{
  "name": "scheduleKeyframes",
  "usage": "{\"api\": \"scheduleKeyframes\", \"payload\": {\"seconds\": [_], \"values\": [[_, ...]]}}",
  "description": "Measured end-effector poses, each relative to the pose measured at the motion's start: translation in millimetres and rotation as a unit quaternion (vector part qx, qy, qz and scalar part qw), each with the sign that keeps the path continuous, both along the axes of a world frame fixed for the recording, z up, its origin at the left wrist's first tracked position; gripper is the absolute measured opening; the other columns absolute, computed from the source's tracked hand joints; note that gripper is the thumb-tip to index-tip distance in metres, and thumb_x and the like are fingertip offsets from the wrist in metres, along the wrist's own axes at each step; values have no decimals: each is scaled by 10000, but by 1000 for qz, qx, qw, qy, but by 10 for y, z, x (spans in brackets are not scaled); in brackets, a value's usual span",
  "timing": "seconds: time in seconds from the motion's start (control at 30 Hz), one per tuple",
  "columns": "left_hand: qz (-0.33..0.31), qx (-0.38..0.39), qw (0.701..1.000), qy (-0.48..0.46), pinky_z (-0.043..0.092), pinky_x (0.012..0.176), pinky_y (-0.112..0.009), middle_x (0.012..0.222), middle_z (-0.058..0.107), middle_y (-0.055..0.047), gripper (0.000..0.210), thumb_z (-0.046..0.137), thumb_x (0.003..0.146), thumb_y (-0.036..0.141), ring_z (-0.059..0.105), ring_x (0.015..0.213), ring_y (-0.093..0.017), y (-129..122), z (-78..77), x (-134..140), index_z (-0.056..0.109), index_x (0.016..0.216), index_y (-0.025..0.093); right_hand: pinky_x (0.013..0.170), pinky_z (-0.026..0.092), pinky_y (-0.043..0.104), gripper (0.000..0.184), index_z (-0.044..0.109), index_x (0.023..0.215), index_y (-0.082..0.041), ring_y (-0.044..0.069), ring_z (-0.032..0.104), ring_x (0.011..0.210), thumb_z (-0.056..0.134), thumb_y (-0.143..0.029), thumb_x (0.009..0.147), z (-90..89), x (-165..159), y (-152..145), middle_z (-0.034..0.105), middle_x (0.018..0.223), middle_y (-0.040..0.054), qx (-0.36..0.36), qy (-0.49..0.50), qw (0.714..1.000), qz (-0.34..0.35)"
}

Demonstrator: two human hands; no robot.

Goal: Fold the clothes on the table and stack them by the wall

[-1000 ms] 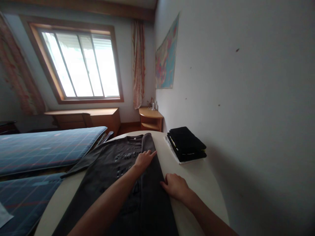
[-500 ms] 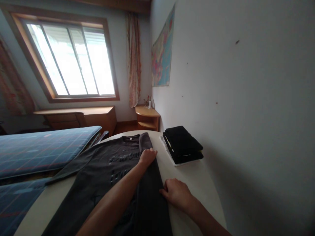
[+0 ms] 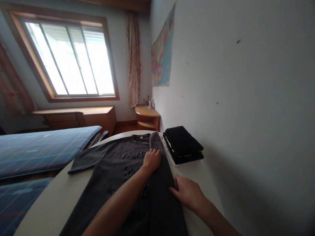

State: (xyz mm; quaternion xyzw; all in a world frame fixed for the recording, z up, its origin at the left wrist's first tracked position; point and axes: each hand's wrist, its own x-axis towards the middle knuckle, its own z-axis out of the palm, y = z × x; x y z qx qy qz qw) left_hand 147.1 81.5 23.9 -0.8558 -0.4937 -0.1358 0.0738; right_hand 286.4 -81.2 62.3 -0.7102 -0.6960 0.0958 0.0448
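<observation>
On surface (image 3: 49,203): shirt (image 3: 118,170) stretched away lengthwise; left hand (image 3: 152,159) flat on fold, right hand (image 3: 188,193) flat at its edge.

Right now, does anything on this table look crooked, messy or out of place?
Nothing stands out. The grey T-shirt lies flat on the table, right side folded in under the left hand and right hand; the dark folded stack sits tidy by the wall.

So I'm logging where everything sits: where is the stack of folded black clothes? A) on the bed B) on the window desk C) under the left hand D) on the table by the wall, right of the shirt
D: the black stack sits on the table against the wall, right of the grey T-shirt.
</observation>
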Motion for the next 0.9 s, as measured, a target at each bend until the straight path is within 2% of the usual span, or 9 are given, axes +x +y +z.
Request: {"api": "scheduleKeyframes", "payload": {"seconds": [0.13, 0.23, 0.3, 0.47, 0.63, 0.77, 0.9], "values": [[72, 0, 997, -21, 473, 903, -379, 1209, 649, -104, 339, 403, 1025, 377, 573, 1131, -267, 59, -26, -539, 606, 1252, 229, 928, 470, 391, 292, 654, 1139, -192, 296, 608, 1133, 638, -313, 874, -38, -238, 56, 654, 1232, 122, 79, 5, 996, 41], [138, -6, 990, -27, 456, 937, -403, 1269, 638, -111, 384, 407, 1014, 397, 571, 1149, -284, 133, -45, -1035, 600, 1302, 231, 1092, 376, 464, 459, 601, 1308, -193, 332, 438, 1360, 627, -361, 882, -71, -416, 124, 498, 1476, 132, 83, 13, 993, 89], [186, -8, 982, -28, 417, 998, -432, 1359, 593, -116, 413, 416, 1004, 403, 533, 1219, -303, 170, -57, -1385, 584, 1342, 236, 1161, 294, 484, 537, 550, 1391, -180, 334, 329, 1440, 598, -397, 902, -83, -533, 180, 417, 1546, 123, 73, 20, 991, 112], [339, -14, 940, -48, 289, 1094, -544, 1493, 469, -165, 497, 377, 997, 434, 394, 1367, -390, 193, -88, -2231, 548, 1405, 208, 1198, 222, 501, 583, 485, 1458, -166, 320, 274, 1470, 512, -454, 953, -103, -811, 357, 396, 1561, 114, 62, 22, 985, 158], [458, -27, 884, -87, 372, 1021, -527, 1481, 449, -225, 562, 314, 989, 473, 453, 1313, -412, 161, -87, -2948, 545, 1393, 156, 1181, 240, 525, 557, 517, 1428, -152, 335, 347, 1428, 494, -456, 962, -170, -1029, 522, 503, 1477, 141, 71, 14, 980, 183], [505, -37, 855, -108, 433, 926, -525, 1338, 561, -250, 551, 311, 974, 442, 548, 1184, -421, 104, -100, -3365, 559, 1354, 130, 1173, 254, 523, 552, 508, 1436, -166, 331, 382, 1404, 479, -460, 970, -249, -1142, 573, 509, 1466, 149, 76, 16, 981, 178], [496, -38, 861, -110, 428, 942, -545, 1246, 618, -254, 519, 387, 938, 389, 526, 1191, -443, 74, -154, -3600, 588, 1292, 67, 1199, 196, 511, 549, 467, 1471, -223, 294, 303, 1456, 416, -488, 992, -364, -1179, 577, 416, 1547, 103, 73, 44, 981, 172]]}}
